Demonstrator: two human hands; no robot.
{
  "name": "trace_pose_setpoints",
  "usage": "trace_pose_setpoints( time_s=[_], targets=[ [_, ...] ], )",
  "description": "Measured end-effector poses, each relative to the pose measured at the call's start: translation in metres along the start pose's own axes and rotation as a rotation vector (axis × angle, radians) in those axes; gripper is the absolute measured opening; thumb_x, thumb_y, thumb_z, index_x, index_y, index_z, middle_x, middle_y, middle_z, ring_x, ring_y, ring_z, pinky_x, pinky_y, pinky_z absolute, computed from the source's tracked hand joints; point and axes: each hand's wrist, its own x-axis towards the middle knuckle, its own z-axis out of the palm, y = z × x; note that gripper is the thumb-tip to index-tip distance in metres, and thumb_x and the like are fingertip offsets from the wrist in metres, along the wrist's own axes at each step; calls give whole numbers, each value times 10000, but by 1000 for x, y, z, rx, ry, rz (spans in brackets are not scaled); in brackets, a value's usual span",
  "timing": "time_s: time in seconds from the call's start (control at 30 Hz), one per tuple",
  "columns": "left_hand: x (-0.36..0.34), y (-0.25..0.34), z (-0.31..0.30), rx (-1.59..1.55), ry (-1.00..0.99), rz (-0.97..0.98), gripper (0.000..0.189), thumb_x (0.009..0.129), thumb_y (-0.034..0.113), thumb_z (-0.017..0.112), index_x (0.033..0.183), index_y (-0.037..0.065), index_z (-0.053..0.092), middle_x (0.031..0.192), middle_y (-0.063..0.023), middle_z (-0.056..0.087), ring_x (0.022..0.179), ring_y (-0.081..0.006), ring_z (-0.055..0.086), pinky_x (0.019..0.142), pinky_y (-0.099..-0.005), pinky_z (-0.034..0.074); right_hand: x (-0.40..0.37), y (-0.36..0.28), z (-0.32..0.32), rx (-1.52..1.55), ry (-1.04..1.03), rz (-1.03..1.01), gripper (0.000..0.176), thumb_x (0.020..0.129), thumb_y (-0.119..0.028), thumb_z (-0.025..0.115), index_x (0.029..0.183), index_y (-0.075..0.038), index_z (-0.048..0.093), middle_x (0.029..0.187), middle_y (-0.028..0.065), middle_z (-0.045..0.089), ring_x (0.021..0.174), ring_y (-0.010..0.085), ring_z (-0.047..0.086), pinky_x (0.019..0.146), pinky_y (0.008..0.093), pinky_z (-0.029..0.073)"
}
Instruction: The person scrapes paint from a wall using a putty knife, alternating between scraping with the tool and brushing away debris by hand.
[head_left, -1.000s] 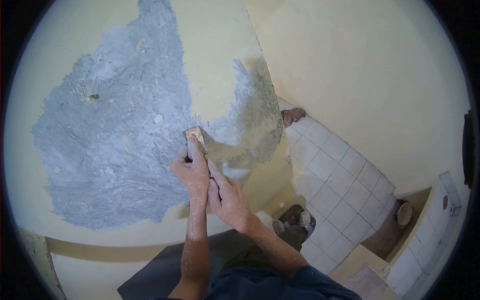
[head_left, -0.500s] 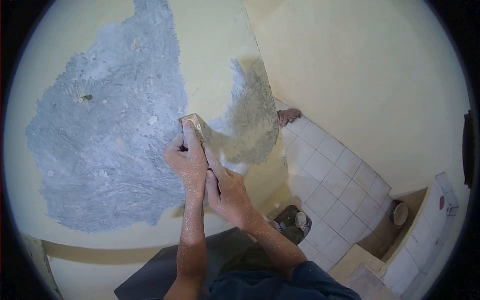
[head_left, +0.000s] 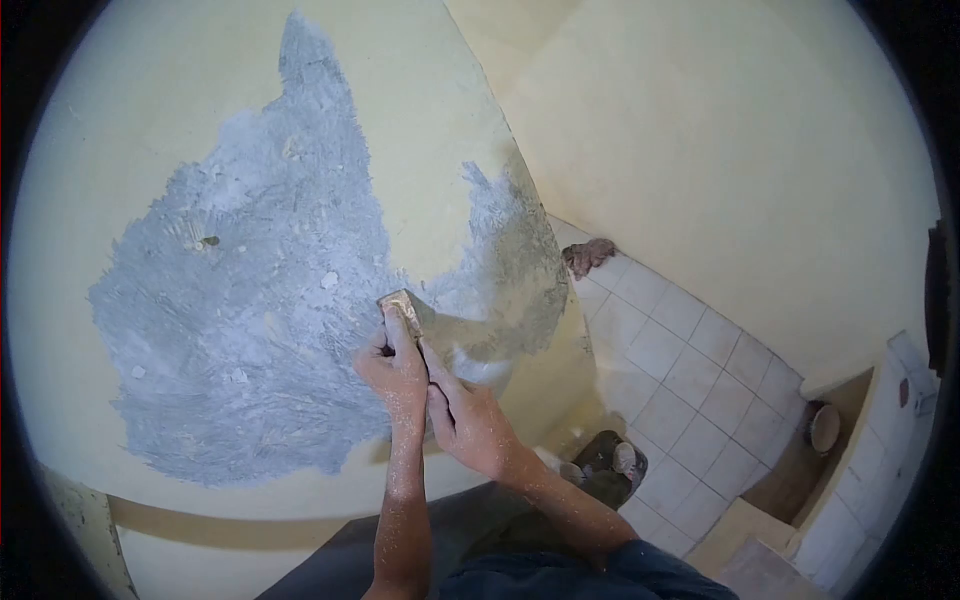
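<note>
At the far left rose a yellow wall (head_left: 120, 150), and across its middle spread a big grey patch (head_left: 250, 330) of bare, rough plaster with pale flecks on it. At the right edge of that patch, the tan blade of a scraper (head_left: 400, 302) lay flat against the wall, just where grey met yellow.

The left hand (head_left: 395, 372) was closed around the scraper right below the blade, its forefinger stretched out along the tool and the other fingers curled in. White dust covered the hand and the forearm. Just to its right and a little lower, touching it, the right hand (head_left: 468, 425) was wrapped tight around the handle, which was hidden inside the fist.

Right of the hands, a smaller grey patch (head_left: 515, 270) ran up to the corner of the wall. Below it, beside the right forearm, the person's foot (head_left: 618, 465) in a sandal stood on a tiled floor (head_left: 690, 370). A brown rag (head_left: 588, 255) lay on the tiles in the corner, against the next wall. Farther right, near a low tiled step, sat a small round bowl (head_left: 825, 428).
</note>
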Motion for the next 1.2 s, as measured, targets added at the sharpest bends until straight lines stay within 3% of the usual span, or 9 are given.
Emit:
trace_pose_setpoints(
  time_s=[0.3, 0.53, 0.63, 0.73, 0.83, 0.93, 1.03, 1.13, 1.2],
  targets=[
    [3, -6, 0, 33, -199, -55, 505, 1006, 275, 566, 647, -74, 501, 507, -28, 381, 551, -86, 365, 492, -354, 294, 4, 3, -8, 119, -17, -7, 524, 971, -49, 497, 1480, -5, 378, 906, 288, 646, 816, 454, 657, 701, 431, 518],
    [7, 10, -12, 25, -208, 82, 484, 1011, 241, 554, 640, -64, 499, 502, -31, 361, 524, -88, 345, 483, -354, 282, 10, 3, 9, 94, 26, -15, 520, 968, -40, 492, 1477, -6, 387, 891, 303, 637, 806, 454, 658, 694, 431, 517],
    [10, 22, -10, 51, -182, 109, 491, 1010, 243, 554, 631, -65, 502, 487, -31, 364, 512, -86, 344, 476, -352, 278, 14, -15, -3, 158, 11, 91, 505, 972, -46, 484, 1470, -17, 406, 877, 308, 634, 827, 465, 659, 702, 446, 516],
    [4, 10, -4, 13, -139, 110, 508, 1010, 245, 554, 614, -69, 503, 469, -36, 369, 500, -84, 343, 472, -354, 275, 8, -1, 1, 127, 56, -55, 554, 966, -98, 485, 1503, -39, 361, 728, 302, 614, 702, 466, 641, 651, 504, 507],
    [5, 8, -3, -2, -126, 91, 536, 1006, 263, 564, 585, -63, 512, 467, -16, 395, 490, -76, 355, 464, -345, 274, 11, 0, -1, 109, 26, -24, 528, 967, -96, 484, 1486, -44, 401, 722, 292, 617, 689, 455, 646, 648, 491, 510],
    [15, 17, 0, -2, -130, 97, 571, 1002, 307, 587, 551, -39, 541, 485, 36, 444, 492, -53, 385, 449, -312, 274, 19, -12, -13, 98, 88, -44, 475, 974, -57, 496, 1447, -30, 463, 655, 224, 558, 532, 247, 571, 568, 351, 456],
    [11, 13, -3, 1, -140, 82, 566, 1000, 309, 590, 556, -40, 568, 486, 32, 454, 491, -52, 392, 449, -308, 285, 15, -12, -12, 108, 68, -18, 467, 970, -59, 502, 1436, -28, 481, 620, 190, 523, 506, 187, 501, 541, 334, 424],
    [15, 6, -3, 35, -136, 119, 562, 996, 305, 595, 555, -43, 570, 487, 29, 459, 493, -53, 391, 453, -307, 289, 14, -9, -3, 84, 78, -51, 489, 960, -98, 506, 1441, -17, 461, 680, 276, 581, 611, 402, 640, 577, 426, 482],
    [16, 13, -3, 54, -143, 78, 562, 994, 303, 598, 552, -42, 564, 485, 25, 458, 497, -53, 391, 455, -309, 290, 21, -14, -10, 118, 79, -3, 487, 960, -95, 502, 1440, -20, 465, 679, 277, 586, 618, 411, 642, 587, 436, 486]
  ],
)
